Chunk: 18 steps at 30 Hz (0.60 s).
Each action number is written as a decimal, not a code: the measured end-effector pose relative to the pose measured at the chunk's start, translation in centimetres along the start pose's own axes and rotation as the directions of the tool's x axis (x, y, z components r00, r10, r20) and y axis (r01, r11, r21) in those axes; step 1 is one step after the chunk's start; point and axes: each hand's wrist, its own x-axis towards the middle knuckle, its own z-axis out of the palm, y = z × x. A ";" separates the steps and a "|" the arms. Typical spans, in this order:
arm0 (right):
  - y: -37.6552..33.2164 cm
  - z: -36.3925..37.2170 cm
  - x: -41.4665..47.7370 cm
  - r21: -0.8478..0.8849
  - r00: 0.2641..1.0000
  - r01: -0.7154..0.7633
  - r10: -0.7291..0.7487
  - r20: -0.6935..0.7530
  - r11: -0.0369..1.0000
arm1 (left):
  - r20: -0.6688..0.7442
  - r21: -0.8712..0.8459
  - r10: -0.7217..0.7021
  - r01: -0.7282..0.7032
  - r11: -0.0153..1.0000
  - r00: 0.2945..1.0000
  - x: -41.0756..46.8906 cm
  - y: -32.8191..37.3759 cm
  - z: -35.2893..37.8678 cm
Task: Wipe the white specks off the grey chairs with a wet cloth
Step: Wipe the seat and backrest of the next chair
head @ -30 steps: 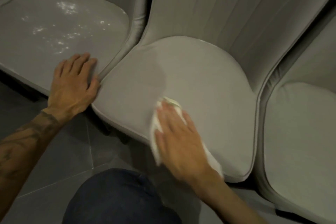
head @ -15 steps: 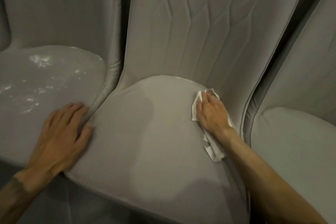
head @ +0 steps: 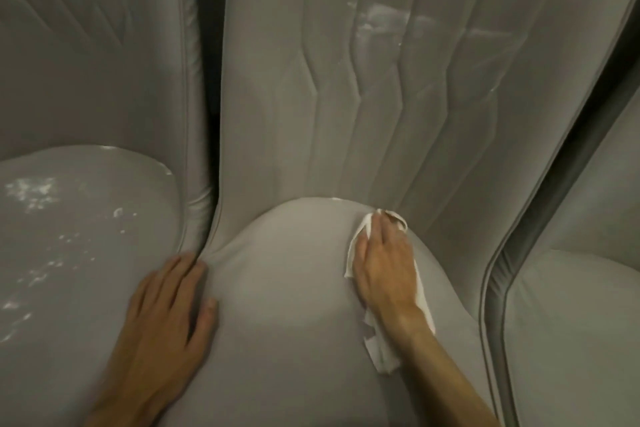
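Three grey padded chairs stand side by side. My right hand (head: 384, 267) presses a white cloth (head: 382, 350) flat on the middle chair's seat (head: 284, 288), near its back right corner where seat meets backrest. My left hand (head: 166, 326) lies flat with fingers spread across the gap between the left chair's seat (head: 69, 253) and the middle seat. White specks (head: 31, 192) are scattered over the left seat. A white smear (head: 381, 15) marks the upper part of the middle chair's backrest (head: 311, 97).
The right chair's seat (head: 581, 322) sits at the lower right, its backrest edge running diagonally beside the middle chair. A dark narrow gap (head: 211, 87) separates the left and middle backrests.
My right hand slid the cloth from the seat's front edge to its back right corner. The view moved closer and tilted up, showing more backrest. My left hand stayed on the seam.
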 end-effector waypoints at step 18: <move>-13.1 3.5 0.8 0.063 0.987 0.158 -0.157 -0.015 0.985 | -0.070 0.024 0.052 -0.050 0.998 0.996 -0.1 -1.6 1.8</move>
